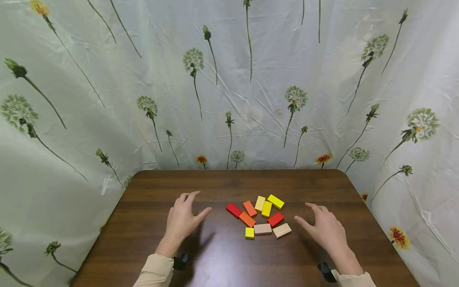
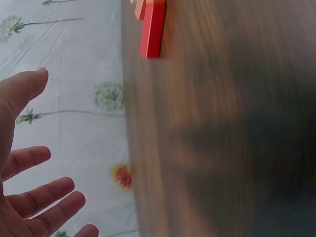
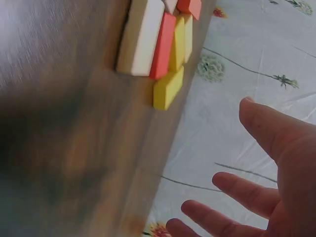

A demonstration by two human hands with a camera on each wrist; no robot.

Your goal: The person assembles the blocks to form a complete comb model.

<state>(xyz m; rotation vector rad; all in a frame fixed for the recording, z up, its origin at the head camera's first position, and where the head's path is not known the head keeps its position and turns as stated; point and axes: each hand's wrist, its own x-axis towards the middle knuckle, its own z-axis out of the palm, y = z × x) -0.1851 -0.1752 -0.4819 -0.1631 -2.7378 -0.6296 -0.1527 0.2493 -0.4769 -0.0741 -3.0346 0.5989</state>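
Observation:
Small wooden blocks lie flat in a loose cluster on a brown table [image 1: 229,259]. On the cluster's left are a red block [image 1: 234,210] and an orange block [image 1: 247,219]. A yellow block [image 1: 275,201] lies at the back, and a second red block [image 1: 275,219] on the right. Along the front are a short yellow block [image 1: 249,233], a pinkish block [image 1: 263,229] and a striped bare-wood block [image 1: 281,230]. My left hand [image 1: 184,219] is left of the blocks, fingers spread and holding nothing. To their right is my right hand [image 1: 324,228], thumb and fingers apart, also holding nothing.
A pale curtain [image 1: 229,87] printed with dandelions hangs behind the table and along both sides. Dark bands with small devices are on both wrists, such as the left wristband [image 1: 181,261]. The table's back corners are rounded.

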